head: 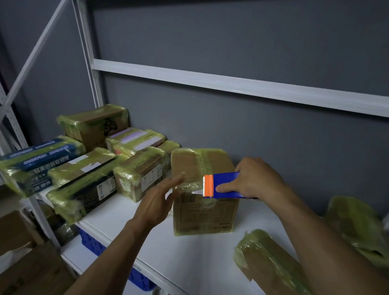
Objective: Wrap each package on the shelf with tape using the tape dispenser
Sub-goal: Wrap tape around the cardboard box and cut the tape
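The right hand has its grip clamped on the blue tape dispenser, thumb along the near side and fingers curled over the top, with the forearm reaching in from the lower right. The dispenser's orange toothed end sits against the front of the upright cardboard box, high up, where a shiny strip of tape lies across it. The left hand has its grip apart, fingers straight and together, tips at the box's upper left edge; it is blurred.

The box stands on the white shelf, partly bound in yellowish tape. Its front carries a barcode label and small print too fine to read. To the left is a cluster of wrapped packages, among them a blue one with white Chinese lettering and one with a game-controller print. Two more wrapped packages lie at the right.
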Available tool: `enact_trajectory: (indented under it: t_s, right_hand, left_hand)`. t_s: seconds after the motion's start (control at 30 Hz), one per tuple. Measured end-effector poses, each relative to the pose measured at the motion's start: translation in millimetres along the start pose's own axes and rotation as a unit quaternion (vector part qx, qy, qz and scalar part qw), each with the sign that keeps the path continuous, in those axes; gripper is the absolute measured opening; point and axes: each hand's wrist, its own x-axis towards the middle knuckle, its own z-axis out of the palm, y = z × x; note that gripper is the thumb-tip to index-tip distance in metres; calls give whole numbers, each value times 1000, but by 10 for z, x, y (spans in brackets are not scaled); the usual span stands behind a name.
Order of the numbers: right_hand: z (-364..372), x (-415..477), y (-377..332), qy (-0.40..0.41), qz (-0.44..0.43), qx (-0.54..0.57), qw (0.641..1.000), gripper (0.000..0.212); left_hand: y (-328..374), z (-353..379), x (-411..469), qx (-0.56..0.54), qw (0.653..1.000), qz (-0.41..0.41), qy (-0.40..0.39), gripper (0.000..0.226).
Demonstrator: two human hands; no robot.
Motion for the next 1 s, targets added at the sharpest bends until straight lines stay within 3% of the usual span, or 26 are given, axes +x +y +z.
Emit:
enact_trajectory:
  t_s: [0.1,0.23,0.33,0.53,0.67,0.83,1.0]
  right_hand:
    - [-15,19,28,-7,7,4,1000,67]
    - [-5,51,3,-19,-1,5,1000,67]
    - [-5,61,2,-22,0,4,1000,67]
    - [3,59,39,-34,2,21,999,69]
    - [32,60,63,-32,3,28,999,71]
    - [6,25,106,-31,-1,40,999,66]
    - [-120,-34,202,-19,5,37,999,64]
  left_hand:
    - [44,8,-22,86,995,33,-28,46]
    - [131,-37,-18,126,992,12,-8,34]
    - [217,-70,80,163,986,23,-11,54]
    - [321,7,211,112,991,17,-65,49]
    - [276,35,238,120,991,23,-45,33]
    - [169,11,206,134,990,29,-43,50]
    - [173,-49,199,130,991,23,-37,50]
